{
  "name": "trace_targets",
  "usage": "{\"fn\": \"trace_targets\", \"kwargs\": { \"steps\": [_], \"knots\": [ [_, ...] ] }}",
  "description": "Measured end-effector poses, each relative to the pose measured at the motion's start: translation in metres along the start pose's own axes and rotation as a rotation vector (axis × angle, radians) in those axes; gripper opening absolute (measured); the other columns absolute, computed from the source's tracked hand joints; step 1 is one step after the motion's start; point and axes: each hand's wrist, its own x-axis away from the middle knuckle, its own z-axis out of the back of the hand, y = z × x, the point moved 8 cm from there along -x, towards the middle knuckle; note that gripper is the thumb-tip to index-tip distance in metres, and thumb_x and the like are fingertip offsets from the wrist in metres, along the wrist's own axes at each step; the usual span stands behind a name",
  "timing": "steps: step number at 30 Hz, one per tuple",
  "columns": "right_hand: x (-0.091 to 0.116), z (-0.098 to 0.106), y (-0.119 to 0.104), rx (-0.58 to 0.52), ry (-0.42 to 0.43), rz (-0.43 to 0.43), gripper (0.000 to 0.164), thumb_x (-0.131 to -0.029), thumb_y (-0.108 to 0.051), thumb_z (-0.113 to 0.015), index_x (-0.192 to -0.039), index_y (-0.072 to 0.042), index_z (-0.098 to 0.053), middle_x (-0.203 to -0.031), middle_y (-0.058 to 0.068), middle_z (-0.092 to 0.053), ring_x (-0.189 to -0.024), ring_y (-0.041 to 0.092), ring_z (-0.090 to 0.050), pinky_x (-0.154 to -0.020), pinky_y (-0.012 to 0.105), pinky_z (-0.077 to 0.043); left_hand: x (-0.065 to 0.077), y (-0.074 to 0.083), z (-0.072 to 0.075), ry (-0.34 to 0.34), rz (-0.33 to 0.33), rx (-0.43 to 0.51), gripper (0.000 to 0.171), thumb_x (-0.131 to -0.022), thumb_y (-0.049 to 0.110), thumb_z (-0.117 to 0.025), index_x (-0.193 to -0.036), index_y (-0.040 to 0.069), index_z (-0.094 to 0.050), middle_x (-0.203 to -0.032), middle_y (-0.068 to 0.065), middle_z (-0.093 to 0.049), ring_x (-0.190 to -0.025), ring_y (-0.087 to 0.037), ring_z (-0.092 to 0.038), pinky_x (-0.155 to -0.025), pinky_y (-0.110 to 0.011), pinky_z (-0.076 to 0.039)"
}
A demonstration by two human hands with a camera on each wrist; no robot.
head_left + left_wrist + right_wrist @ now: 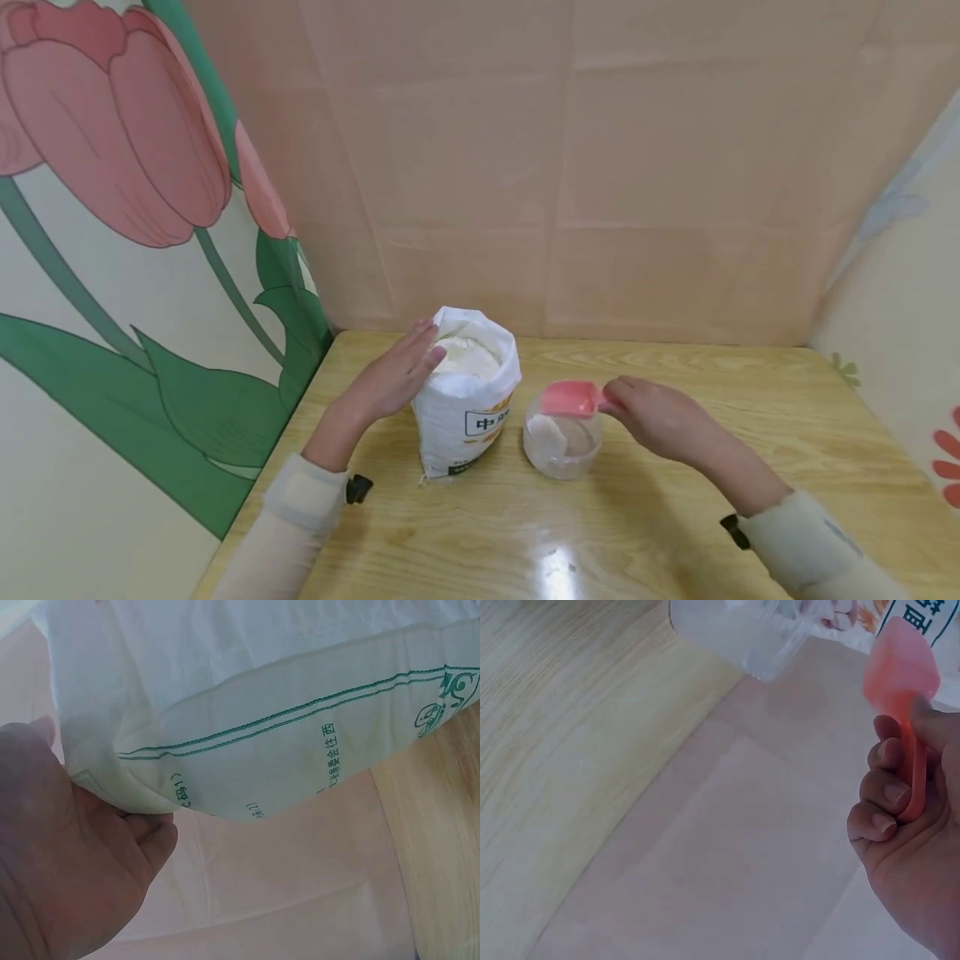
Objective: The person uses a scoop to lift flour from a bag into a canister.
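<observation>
An upright white sack of flour (465,425) stands open on the table, pale flour (467,358) showing inside. At the sack's left rim is my left hand (395,372); in the left wrist view the sack's edge (112,780) lies between thumb and fingers, which hold it. My right hand (660,417) grips a pink scoop (567,399) by its handle, fingers curled round it in the right wrist view. The scoop is over the mouth of a clear round jar (562,454), with white powder inside. No powder is plainly visible in the scoop's bowl.
The wood-grain table (750,417) reaches back to a wall covered in pinkish-beige sheeting (600,167). A wall with painted tulips (135,125) borders it on the left, and a pale patterned wall (915,333) on the right. The jar stands just right of the sack.
</observation>
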Motion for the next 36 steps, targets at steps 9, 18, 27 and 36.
{"fn": "trace_targets", "kwargs": {
  "steps": [9,18,27,36],
  "knots": [
    [-0.003,0.017,-0.002,-0.002,-0.019,-0.033,0.008,-0.096,-0.016,-0.071,-0.095,-0.010,-0.065,-0.078,-0.008,-0.056,-0.066,0.005,-0.047,-0.059,0.027,-0.046,0.001,0.003,0.001,0.018,-0.023,0.020,0.081,-0.106,0.063,-0.017,-0.161,0.004,-0.022,-0.169,-0.011,-0.015,-0.157,-0.023,-0.008,-0.126,-0.046,-0.014],
    [-0.022,0.060,-0.011,-0.007,0.019,-0.004,0.010,-0.096,-0.014,-0.070,-0.099,-0.008,-0.062,-0.078,-0.005,-0.053,-0.064,0.007,-0.046,-0.058,0.026,-0.045,0.001,0.002,0.002,0.019,-0.022,0.015,0.081,-0.105,0.064,-0.016,-0.161,0.005,-0.022,-0.169,-0.008,-0.015,-0.157,-0.022,-0.007,-0.126,-0.044,-0.014],
    [-0.042,0.084,-0.024,-0.060,-0.004,-0.027,0.009,-0.102,-0.020,-0.064,-0.104,-0.011,-0.063,-0.081,-0.004,-0.055,-0.067,0.011,-0.049,-0.063,0.029,-0.046,0.001,0.003,0.003,0.025,-0.035,0.012,0.082,-0.105,0.064,-0.015,-0.161,0.004,-0.022,-0.169,-0.010,-0.016,-0.157,-0.023,-0.008,-0.126,-0.044,-0.014],
    [-0.074,0.090,-0.043,-0.016,-0.056,-0.023,0.012,-0.103,-0.029,-0.061,-0.100,-0.017,-0.060,-0.078,-0.005,-0.051,-0.068,0.013,-0.049,-0.064,0.031,-0.042,-0.003,0.003,0.001,0.024,-0.033,0.018,0.081,-0.105,0.064,-0.015,-0.161,0.004,-0.021,-0.169,-0.011,-0.016,-0.157,-0.022,-0.008,-0.126,-0.044,-0.014]
  ]
}}
